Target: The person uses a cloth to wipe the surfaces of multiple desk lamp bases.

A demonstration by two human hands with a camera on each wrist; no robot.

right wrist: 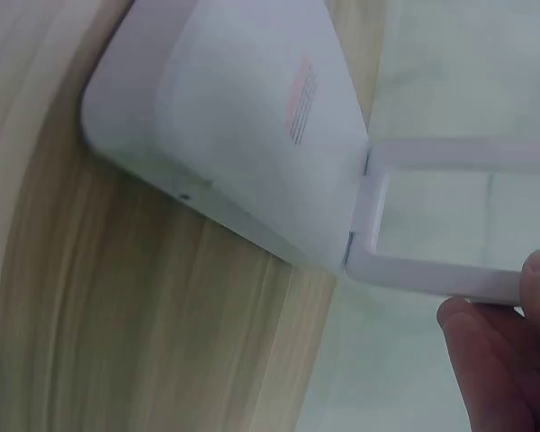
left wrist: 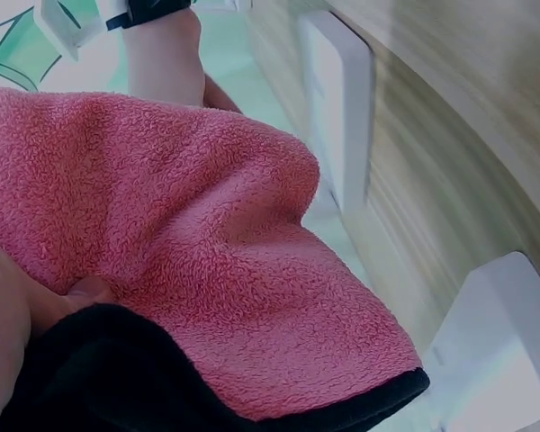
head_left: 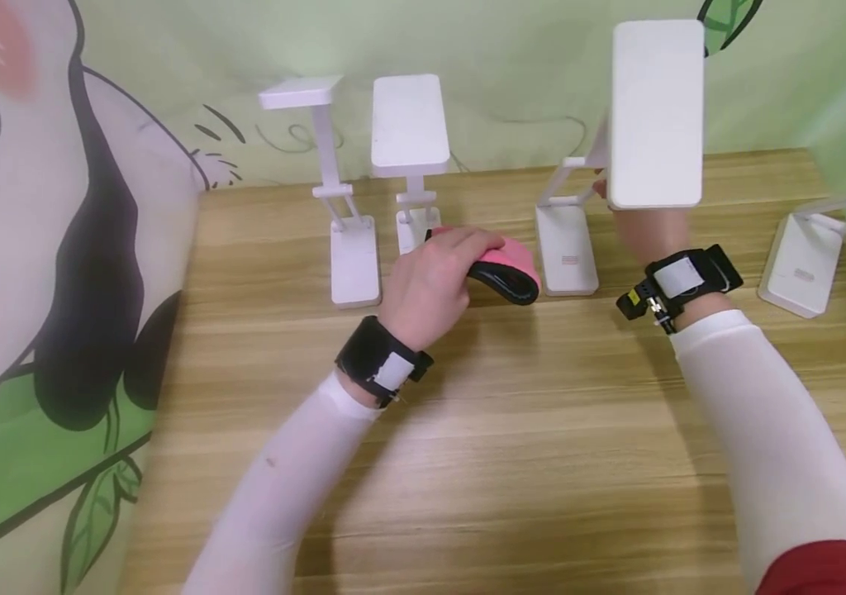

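My left hand point(head_left: 430, 285) grips a pink towel-like cloth point(left wrist: 189, 216) with black edging, held above the table in front of the second white desk lamp point(head_left: 410, 124). In the left wrist view, a thumb presses into the fluffy pink side. My right hand point(right wrist: 499, 369) pinches the hinged arm point(right wrist: 441, 274) of another white lamp between thumb and fingers. This lamp's base point(head_left: 567, 248) stands on the table, and its flat rectangular head point(head_left: 657, 116) hides most of the right hand in the head view.
Further white folding lamps stand at the left point(head_left: 354, 260) and far right point(head_left: 802, 264) of the wooden table point(head_left: 512, 463). Behind them rises a green wall point(head_left: 512, 49); a panda picture point(head_left: 88, 207) covers the left side.
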